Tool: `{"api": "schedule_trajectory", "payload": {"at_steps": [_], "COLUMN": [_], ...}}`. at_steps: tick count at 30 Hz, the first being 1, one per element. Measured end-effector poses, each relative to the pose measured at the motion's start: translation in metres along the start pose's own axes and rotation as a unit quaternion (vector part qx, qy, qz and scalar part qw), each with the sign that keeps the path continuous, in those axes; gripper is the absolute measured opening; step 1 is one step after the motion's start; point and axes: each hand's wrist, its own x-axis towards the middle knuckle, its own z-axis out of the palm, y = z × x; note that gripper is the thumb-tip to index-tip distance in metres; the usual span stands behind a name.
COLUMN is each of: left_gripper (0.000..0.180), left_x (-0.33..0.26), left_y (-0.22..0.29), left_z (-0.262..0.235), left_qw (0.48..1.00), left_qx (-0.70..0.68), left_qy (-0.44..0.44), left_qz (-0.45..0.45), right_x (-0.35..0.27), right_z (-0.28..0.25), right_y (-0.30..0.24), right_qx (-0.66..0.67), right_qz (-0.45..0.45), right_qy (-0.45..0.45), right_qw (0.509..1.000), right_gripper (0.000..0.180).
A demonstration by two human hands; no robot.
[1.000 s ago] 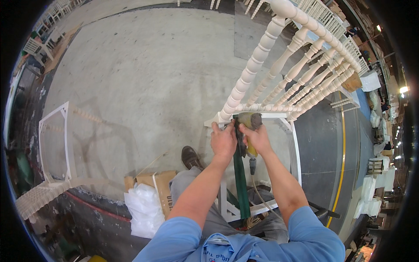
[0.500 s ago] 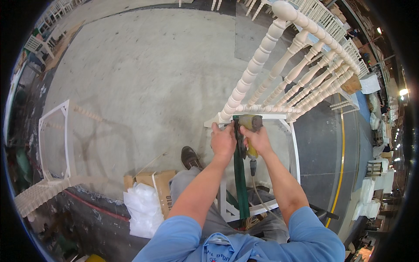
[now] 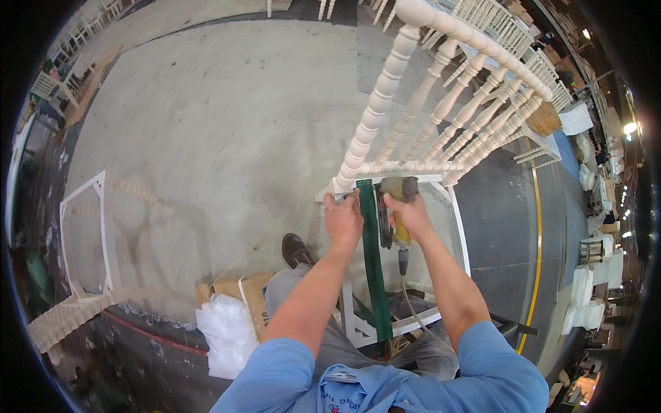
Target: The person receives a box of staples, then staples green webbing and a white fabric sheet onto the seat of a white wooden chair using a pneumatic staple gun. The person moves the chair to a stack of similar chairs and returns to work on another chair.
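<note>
A white chair with a turned-spindle back (image 3: pixel 375 113) stands before me, its open seat frame (image 3: pixel 460 220) between my knees. Green webbing (image 3: pixel 372 261) runs lengthwise over that frame, from the rail by the back to the near rail. At the far left corner my left hand (image 3: pixel 343 219) pinches the webbing's edge against the rail. My right hand (image 3: pixel 411 217) is wrapped round the handle of a yellow and black air staple gun (image 3: pixel 397 189), just right of the strap and apart from it. A hose (image 3: pixel 413 313) trails from its handle toward my lap.
Left on the floor lies another white chair (image 3: pixel 103 234). Beside my shoe (image 3: pixel 296 250) are a cardboard box (image 3: pixel 258 292) and a white plastic bag (image 3: pixel 226 330). More white chairs (image 3: pixel 482 20) stand at the far right. A yellow line (image 3: pixel 538 227) crosses the right floor.
The staple gun has shifted right, off the webbing, uncovering the strap's far end. My left hand stays at the corner. The whole view has shifted slightly.
</note>
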Motion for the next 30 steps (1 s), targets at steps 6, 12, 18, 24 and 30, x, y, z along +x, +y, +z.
{"api": "schedule_trajectory", "payload": {"at_steps": [6,12,18,24,30], "left_gripper": [0.031,0.031,0.048,0.061,0.027], "left_x": [0.004,0.02,-0.019,-0.087,-0.143], "left_y": [-0.005,-0.007,0.021,0.058,0.033], "left_z": [-0.005,-0.01,-0.002,0.017,-0.013], "left_qw": [0.999,0.985,0.96,0.793,0.689], "left_qx": [-0.019,0.053,-0.097,-0.344,-0.536], "left_qy": [-0.026,-0.012,-0.124,-0.306,-0.351], "left_qz": [0.007,0.161,0.231,-0.399,-0.339], "right_x": [-0.109,-0.32,-0.47,-0.526,-0.473], "right_z": [-0.119,-0.266,-0.391,-0.451,-0.448], "right_y": [-0.034,-0.056,0.021,0.159,0.268], "right_qx": [-0.007,-0.09,-0.133,0.222,0.375], "right_qz": [-0.013,-0.013,0.089,0.138,0.159], "right_qy": [0.048,0.24,0.515,0.491,0.361], "right_qw": [0.999,0.967,0.842,0.831,0.839], "right_gripper": [0.024,0.026,0.035,0.035,0.046]}}
